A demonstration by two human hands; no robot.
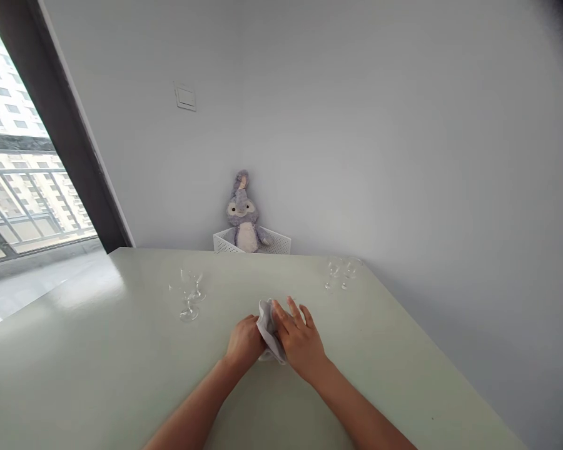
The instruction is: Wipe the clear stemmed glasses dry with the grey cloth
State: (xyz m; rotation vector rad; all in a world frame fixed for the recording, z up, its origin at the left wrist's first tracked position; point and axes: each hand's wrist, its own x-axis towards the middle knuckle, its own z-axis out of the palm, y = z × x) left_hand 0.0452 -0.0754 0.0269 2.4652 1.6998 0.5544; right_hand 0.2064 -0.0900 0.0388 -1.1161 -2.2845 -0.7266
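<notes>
A light grey-white cloth is bunched between my two hands above the table. My right hand presses on its right side, the thumb side against the fabric and the other fingers stretched apart over it. My left hand is closed at the cloth's left side, its fingers curled and mostly hidden, so what lies inside its grip does not show. A pale edge shows under the cloth, too indistinct to name. To the left of my hands stand clear stemmed glasses, one nearer and one just behind.
More clear stemmed glasses stand near the far right corner of the pale green table. Beyond its far edge, a plush rabbit sits in a white perforated basket. Grey walls close off the back and right.
</notes>
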